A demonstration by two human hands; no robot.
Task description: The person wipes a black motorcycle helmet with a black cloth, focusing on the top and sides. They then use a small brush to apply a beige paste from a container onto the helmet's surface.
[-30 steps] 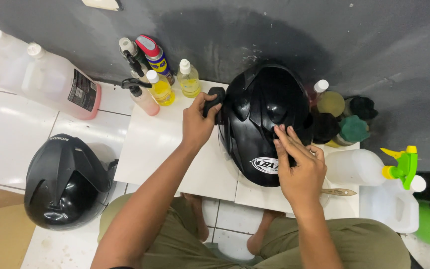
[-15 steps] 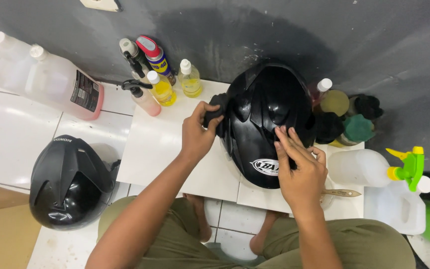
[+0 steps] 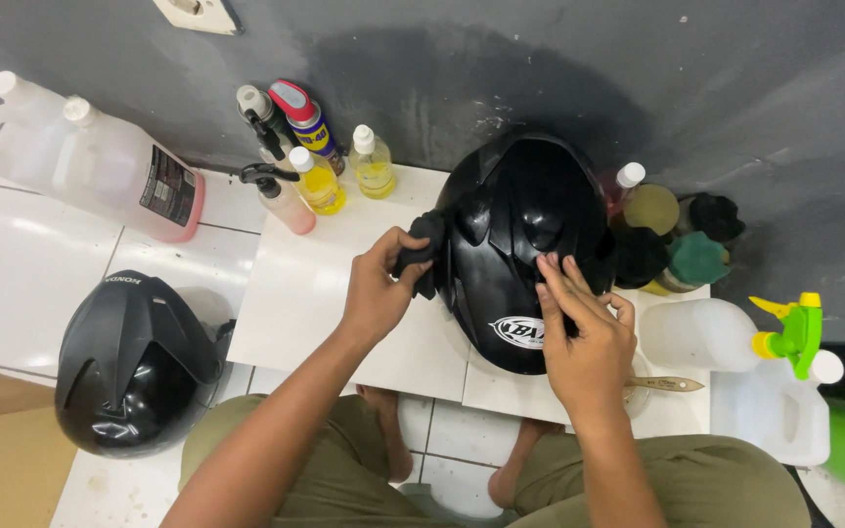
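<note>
Helmet work fills the middle of the frame: a glossy black helmet (image 3: 525,249) sits on a low white counter (image 3: 315,293), slightly right of centre. The left hand (image 3: 380,288) is closed around a dark cloth (image 3: 424,252), pressing it against the helmet's left side. The right hand (image 3: 587,337) lies on the lower right of the shell with its fingers (image 3: 559,284) stretched out flat and close together, gripping nothing. Behind the counter, against the grey wall in the upper middle, stand small containers: a spray bottle with pinkish liquid (image 3: 281,196), a squeeze bottle of yellow liquid (image 3: 317,181), a smaller bottle of pale yellow liquid (image 3: 372,163), a blue and yellow aerosol can with a red cap (image 3: 303,115) and a black-headed sprayer (image 3: 258,117). In the upper left of the frame two large translucent jugs (image 3: 100,166) lie on the white tiled floor, the nearer one tinted pink inside. Right of the helmet sits a cluster of round pads, yellow (image 3: 652,208), green (image 3: 696,259) and black (image 3: 716,215). At the right edge a white bottle with a green and yellow trigger (image 3: 726,335) lies beside a white jug (image 3: 779,411); what they contain cannot be told. A second, matte black helmet (image 3: 134,362) rests on the floor at lower left.
</note>
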